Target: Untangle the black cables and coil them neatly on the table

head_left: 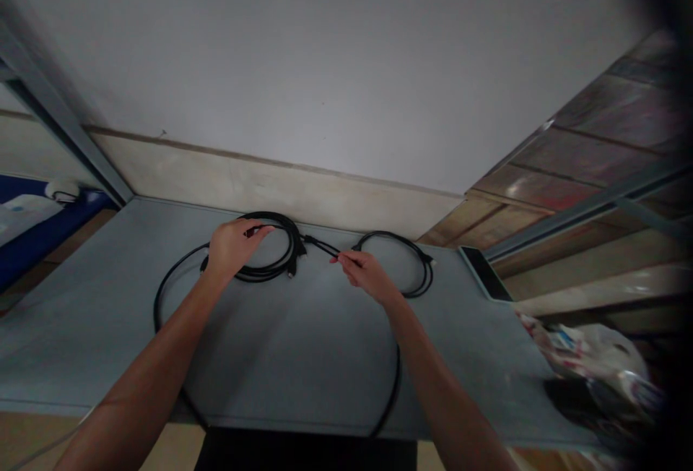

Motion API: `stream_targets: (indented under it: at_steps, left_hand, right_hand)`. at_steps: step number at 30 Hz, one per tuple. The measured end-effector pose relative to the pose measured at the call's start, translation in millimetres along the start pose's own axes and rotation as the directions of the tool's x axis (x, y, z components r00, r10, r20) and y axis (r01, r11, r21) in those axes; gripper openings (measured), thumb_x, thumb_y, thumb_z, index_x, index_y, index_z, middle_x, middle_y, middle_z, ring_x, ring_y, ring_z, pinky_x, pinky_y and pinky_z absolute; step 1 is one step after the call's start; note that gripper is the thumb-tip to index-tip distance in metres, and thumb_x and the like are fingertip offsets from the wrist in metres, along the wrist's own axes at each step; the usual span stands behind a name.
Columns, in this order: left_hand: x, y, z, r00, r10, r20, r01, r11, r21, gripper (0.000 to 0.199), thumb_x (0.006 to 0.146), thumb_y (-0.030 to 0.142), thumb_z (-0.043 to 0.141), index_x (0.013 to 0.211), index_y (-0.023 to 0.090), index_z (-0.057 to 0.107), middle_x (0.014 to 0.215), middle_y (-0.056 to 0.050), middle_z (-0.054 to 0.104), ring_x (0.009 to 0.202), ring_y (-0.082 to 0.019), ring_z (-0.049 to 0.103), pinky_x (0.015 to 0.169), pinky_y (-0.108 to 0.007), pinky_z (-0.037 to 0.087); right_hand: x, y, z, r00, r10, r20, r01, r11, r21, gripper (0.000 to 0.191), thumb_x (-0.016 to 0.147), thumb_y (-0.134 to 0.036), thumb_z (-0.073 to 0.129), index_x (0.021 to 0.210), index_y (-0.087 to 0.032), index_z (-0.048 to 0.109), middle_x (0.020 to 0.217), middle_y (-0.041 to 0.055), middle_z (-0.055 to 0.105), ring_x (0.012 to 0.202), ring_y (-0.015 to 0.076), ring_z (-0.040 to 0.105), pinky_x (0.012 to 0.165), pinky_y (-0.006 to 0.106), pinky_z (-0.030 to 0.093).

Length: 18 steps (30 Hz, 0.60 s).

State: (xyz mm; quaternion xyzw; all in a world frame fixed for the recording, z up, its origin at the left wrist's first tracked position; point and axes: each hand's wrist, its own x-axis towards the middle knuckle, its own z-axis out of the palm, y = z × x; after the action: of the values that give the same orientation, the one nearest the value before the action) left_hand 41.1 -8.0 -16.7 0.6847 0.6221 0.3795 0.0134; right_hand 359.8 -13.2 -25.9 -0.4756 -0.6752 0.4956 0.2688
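My left hand (230,245) is closed in a pinch on a black cable (157,305), which bows out to the left and hangs over the table's front edge. Between thumb and fingers of my right hand (367,274) is a thin doubled stretch of black cable, with a dark connector (308,240) pointing left. Behind and beside the left hand lies a coil of black cables (260,278) with several plugs at its right side. A smaller cable loop (390,234) rests behind the right hand. More cable hangs over the front edge below the right forearm.
The grey table (303,355) stands against a pale wall panel (325,81). A phone (486,276) lies at its right edge. Plastic bags (600,352) are piled beyond that edge. Metal posts (102,160) rise on both sides, and a blue surface (32,251) is at far left.
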Motion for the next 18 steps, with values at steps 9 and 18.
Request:
stream_targets:
  at_steps: [9, 18]
  left_hand:
    - [8.6, -21.8, -0.7, 0.988, 0.055, 0.146, -0.050, 0.998, -0.033, 0.035, 0.085, 0.054, 0.064, 0.089, 0.023, 0.080, 0.092, -0.008, 0.078, 0.083, -0.026, 0.073, 0.079, -0.035, 0.054]
    - [8.2, -24.5, 2.2, 0.975, 0.073, 0.210, -0.055, 0.994, -0.091, 0.033, 0.082, 0.053, 0.066, 0.085, 0.024, 0.081, 0.090, -0.006, 0.079, 0.083, -0.026, 0.073, 0.078, -0.034, 0.056]
  right_hand:
    - [-0.5, 15.2, -74.0, 0.995, -0.013, -0.099, 0.006, 0.998, -0.063, 0.038, 0.080, -0.048, 0.066, 0.096, -0.015, 0.073, 0.055, -0.0048, 0.043, 0.050, 0.0095, 0.034, 0.048, 0.024, 0.024]
    - [-21.9, 39.7, -108.2, 0.992, 0.051, -0.118, -0.048, 0.998, 0.029, 0.034, 0.079, -0.046, 0.069, 0.067, -0.017, 0.058, 0.053, -0.0054, 0.040, 0.049, 0.0077, 0.032, 0.048, 0.024, 0.024]
